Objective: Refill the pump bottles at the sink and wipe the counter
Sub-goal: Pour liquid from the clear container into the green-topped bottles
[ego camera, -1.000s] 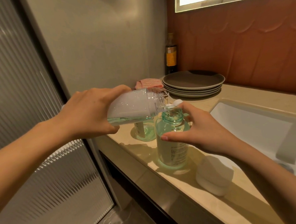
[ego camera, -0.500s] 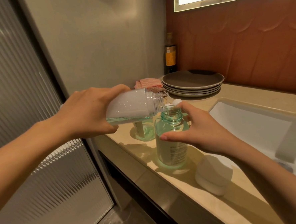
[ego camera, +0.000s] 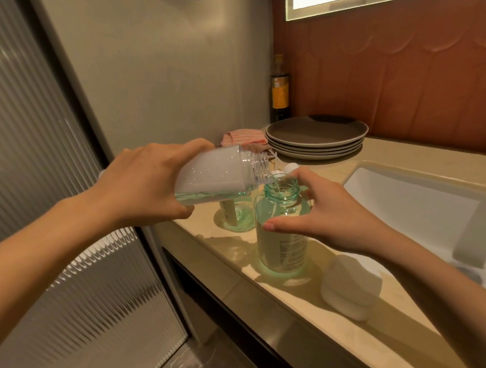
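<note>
- Left grip [ego camera: 150, 183]: fingers and thumb are wrapped round the base half of the refill bottle [ego camera: 215, 174]. The bottle is tipped close to level, its threaded mouth just over the open neck of the pump bottle [ego camera: 282, 238].
- Right grip [ego camera: 332, 215]: curled round the shoulder of the pump bottle, thumb across the front, fingers behind the neck. The bottle stands upright on the bench [ego camera: 301, 311], near the front edge and to the left of the sink [ego camera: 425, 209].
- Contents: a shallow greenish pool lies along the lower wall of the refill bottle. A thin thread appears to run from its mouth into the neck. The pump bottle looks largely full.
- Handling, refill bottle: judged light, with little inside, and stiff and smooth in the wall. The hold on the wide body, well behind the threads, is sound. Drips at the neck would make that end slick.
- Handling, pump bottle: judged the heavier of the two and steady on its base. The wall is smooth and clear, and any soap on the outside would make it slippery. It is best taken at the shoulder or waist, clear of the opening. Glass or plastic cannot be told, so treat it as breakable this close to the edge.
- Risk: the neck is narrow, and an overshoot would run onto the bench.
- Also present: a second green bottle [ego camera: 236, 215] just behind, a white cap [ego camera: 350, 288] on the bench nearby, and a pink cloth [ego camera: 241, 137] beside stacked plates [ego camera: 315, 136] at the back.
</note>
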